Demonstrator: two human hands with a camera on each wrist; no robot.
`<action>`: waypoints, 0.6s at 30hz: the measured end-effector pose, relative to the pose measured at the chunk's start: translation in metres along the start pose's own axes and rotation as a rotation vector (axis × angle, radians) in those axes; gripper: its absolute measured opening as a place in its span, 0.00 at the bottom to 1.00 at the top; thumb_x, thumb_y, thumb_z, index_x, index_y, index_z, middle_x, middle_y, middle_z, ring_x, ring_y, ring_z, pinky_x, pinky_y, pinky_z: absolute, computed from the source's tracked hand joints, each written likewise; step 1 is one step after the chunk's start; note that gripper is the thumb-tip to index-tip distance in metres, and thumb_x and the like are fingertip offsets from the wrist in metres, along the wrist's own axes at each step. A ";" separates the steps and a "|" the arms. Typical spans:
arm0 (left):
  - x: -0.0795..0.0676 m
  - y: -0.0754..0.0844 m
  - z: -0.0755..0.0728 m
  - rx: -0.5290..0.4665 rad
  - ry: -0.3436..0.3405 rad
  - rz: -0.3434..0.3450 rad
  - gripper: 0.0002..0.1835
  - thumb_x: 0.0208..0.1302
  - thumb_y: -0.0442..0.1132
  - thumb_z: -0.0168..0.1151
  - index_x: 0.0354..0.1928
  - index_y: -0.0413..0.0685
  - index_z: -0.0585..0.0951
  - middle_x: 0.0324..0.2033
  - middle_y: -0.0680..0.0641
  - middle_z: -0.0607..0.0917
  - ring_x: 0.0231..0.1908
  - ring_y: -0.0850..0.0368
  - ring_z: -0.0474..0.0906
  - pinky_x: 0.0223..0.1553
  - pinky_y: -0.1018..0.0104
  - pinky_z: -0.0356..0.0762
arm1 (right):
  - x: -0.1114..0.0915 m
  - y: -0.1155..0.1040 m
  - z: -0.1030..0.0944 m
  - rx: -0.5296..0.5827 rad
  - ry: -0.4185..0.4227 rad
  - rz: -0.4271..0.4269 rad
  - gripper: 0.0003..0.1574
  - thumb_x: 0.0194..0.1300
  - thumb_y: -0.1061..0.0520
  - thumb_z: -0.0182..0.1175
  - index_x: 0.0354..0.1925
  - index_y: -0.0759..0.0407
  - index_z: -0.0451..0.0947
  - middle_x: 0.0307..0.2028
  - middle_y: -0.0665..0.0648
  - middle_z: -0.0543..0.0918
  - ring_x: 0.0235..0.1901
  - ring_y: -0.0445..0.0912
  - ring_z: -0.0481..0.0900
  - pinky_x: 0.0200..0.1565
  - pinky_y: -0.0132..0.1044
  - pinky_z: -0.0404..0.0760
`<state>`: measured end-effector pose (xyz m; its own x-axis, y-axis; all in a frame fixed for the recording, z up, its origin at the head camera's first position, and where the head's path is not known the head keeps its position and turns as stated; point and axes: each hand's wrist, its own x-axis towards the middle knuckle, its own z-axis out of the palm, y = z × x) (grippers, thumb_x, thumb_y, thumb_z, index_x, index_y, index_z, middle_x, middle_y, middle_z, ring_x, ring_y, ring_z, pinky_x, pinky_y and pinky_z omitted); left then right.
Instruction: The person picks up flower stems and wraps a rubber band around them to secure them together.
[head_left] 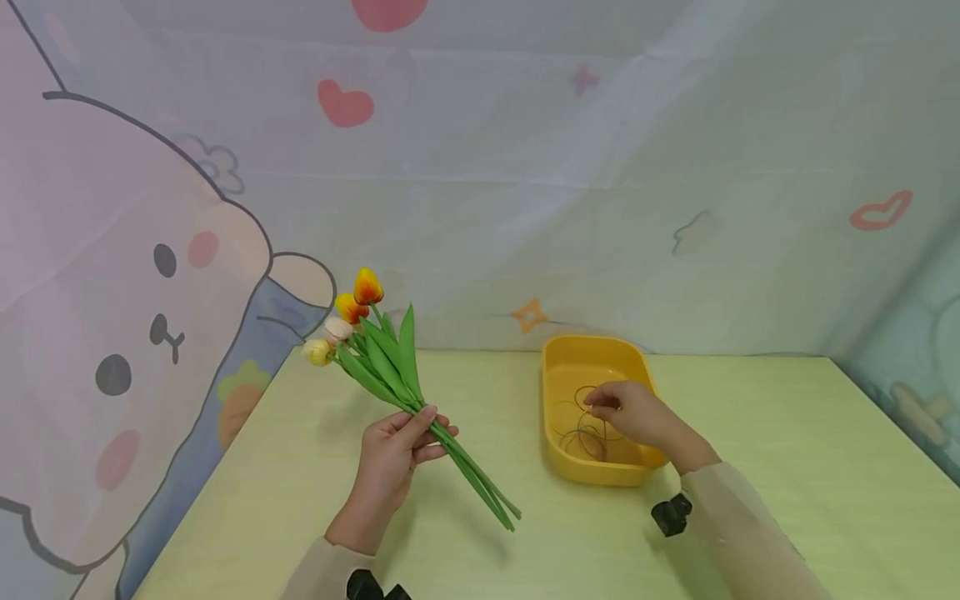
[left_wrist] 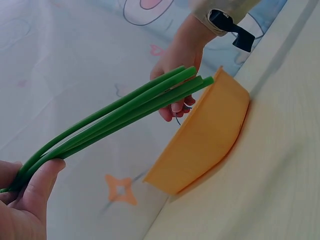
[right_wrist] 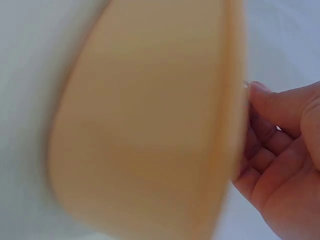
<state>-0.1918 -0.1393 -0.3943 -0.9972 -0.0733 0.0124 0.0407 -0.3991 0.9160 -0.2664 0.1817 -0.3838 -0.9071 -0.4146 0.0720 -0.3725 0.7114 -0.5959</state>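
A bunch of artificial tulips (head_left: 386,367), with orange, pink and pale yellow heads, slants across the left side of the head view. My left hand (head_left: 392,454) grips its green stems, thumb on top, with the cut ends (left_wrist: 185,82) pointing down and right. Over the yellow plastic tub (head_left: 592,475), my right hand (head_left: 637,412) pinches a thin rubber band (left_wrist: 178,120) between thumb and fingers. Several more thin rubber bands (head_left: 587,443) lie loosely in the tub. In the right wrist view the tub's blurred wall (right_wrist: 145,120) partly hides the fingertips.
The tub stands on a pale yellow-green table (head_left: 787,450), near its back edge. Behind hangs a printed cloth (head_left: 525,208) with hearts, stars and a large cartoon animal at the left. Small black devices (head_left: 671,515) are worn on both wrists.
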 end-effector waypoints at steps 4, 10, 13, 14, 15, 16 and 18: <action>0.000 0.000 0.001 -0.005 0.003 0.004 0.09 0.67 0.32 0.60 0.29 0.36 0.83 0.25 0.45 0.86 0.30 0.54 0.87 0.32 0.66 0.86 | -0.005 -0.009 -0.008 -0.025 0.025 -0.057 0.13 0.69 0.67 0.54 0.49 0.67 0.80 0.42 0.59 0.82 0.41 0.51 0.80 0.42 0.42 0.82; -0.001 0.000 0.002 -0.002 0.004 0.002 0.09 0.67 0.32 0.59 0.29 0.36 0.82 0.25 0.45 0.86 0.30 0.54 0.87 0.33 0.65 0.86 | -0.012 -0.026 -0.018 -0.060 0.083 -0.142 0.13 0.69 0.68 0.53 0.48 0.66 0.81 0.39 0.55 0.81 0.37 0.47 0.79 0.37 0.37 0.81; -0.001 0.001 0.002 0.001 0.007 0.003 0.09 0.67 0.32 0.59 0.29 0.36 0.82 0.25 0.45 0.86 0.30 0.54 0.87 0.33 0.65 0.86 | -0.015 -0.032 -0.021 -0.074 0.107 -0.181 0.12 0.69 0.68 0.54 0.47 0.65 0.81 0.37 0.54 0.81 0.35 0.44 0.76 0.35 0.35 0.80; -0.001 0.001 0.002 0.001 0.009 0.003 0.09 0.67 0.32 0.60 0.29 0.36 0.82 0.25 0.45 0.86 0.30 0.54 0.87 0.33 0.65 0.86 | -0.016 -0.034 -0.022 -0.078 0.113 -0.192 0.12 0.69 0.68 0.54 0.47 0.65 0.81 0.37 0.53 0.81 0.34 0.44 0.76 0.34 0.34 0.79; -0.001 0.001 0.002 0.001 0.009 0.003 0.09 0.67 0.32 0.60 0.29 0.36 0.82 0.25 0.45 0.86 0.30 0.54 0.87 0.33 0.65 0.86 | -0.017 -0.036 -0.023 -0.077 0.118 -0.200 0.12 0.69 0.68 0.54 0.47 0.65 0.81 0.36 0.52 0.81 0.34 0.43 0.75 0.34 0.33 0.79; -0.001 0.001 0.003 0.002 0.010 0.003 0.09 0.67 0.32 0.59 0.29 0.36 0.82 0.25 0.45 0.86 0.30 0.54 0.87 0.32 0.66 0.86 | -0.018 -0.038 -0.023 -0.075 0.123 -0.209 0.12 0.68 0.69 0.54 0.47 0.65 0.81 0.36 0.52 0.80 0.34 0.43 0.74 0.33 0.33 0.78; -0.001 0.001 0.003 0.003 0.012 0.003 0.09 0.67 0.32 0.59 0.29 0.36 0.82 0.25 0.45 0.86 0.30 0.54 0.87 0.32 0.66 0.86 | -0.019 -0.040 -0.024 -0.072 0.131 -0.222 0.12 0.68 0.69 0.55 0.46 0.66 0.81 0.36 0.51 0.80 0.33 0.43 0.73 0.32 0.32 0.77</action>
<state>-0.1908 -0.1370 -0.3924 -0.9963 -0.0851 0.0101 0.0432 -0.3963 0.9171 -0.2391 0.1747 -0.3419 -0.8176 -0.4915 0.3000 -0.5738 0.6519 -0.4957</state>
